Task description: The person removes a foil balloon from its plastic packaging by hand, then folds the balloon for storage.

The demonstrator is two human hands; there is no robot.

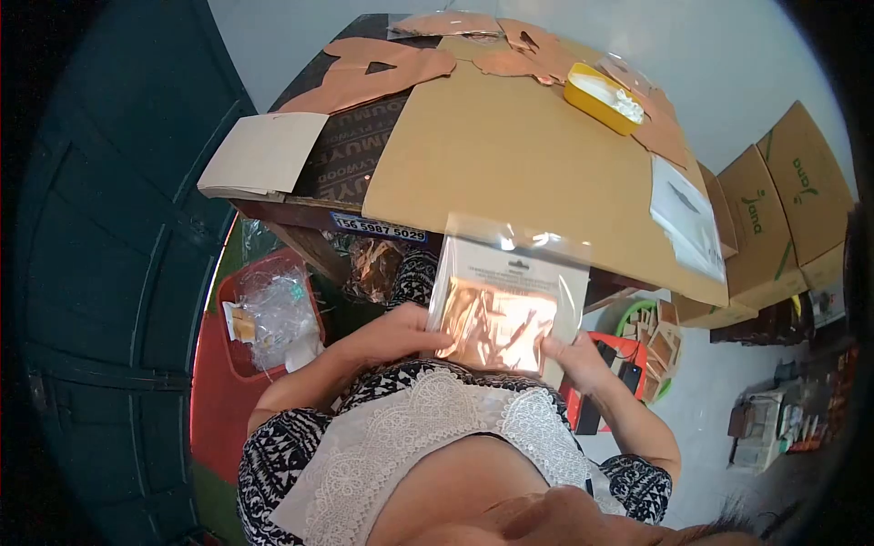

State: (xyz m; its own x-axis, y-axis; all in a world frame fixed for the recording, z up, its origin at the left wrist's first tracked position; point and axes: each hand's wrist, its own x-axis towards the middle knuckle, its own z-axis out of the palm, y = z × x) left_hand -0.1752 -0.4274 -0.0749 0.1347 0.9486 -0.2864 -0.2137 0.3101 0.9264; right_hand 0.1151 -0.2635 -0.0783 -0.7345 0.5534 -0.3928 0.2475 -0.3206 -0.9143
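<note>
A clear plastic packet (501, 318) with a white printed card and a shiny copper-coloured sheet is held at the table's front edge, close to the chest. My left hand (407, 332) grips its left side, the thumb lying on the front. At the lower right side of the packet, my right hand (575, 357) holds it with the thumb on the front. The other fingers of both hands are mostly hidden behind it. Tan cardboard (510, 155) covers much of the table beyond the packet.
Copper-coloured cut shapes (378, 73) and a yellow tray (592, 103) with white material lie at the back. White cards (264, 155) are at left, clear bags (683, 214) at right. A red bin (232, 341), cardboard boxes (760, 209) and a green basket (660, 396) surround the table.
</note>
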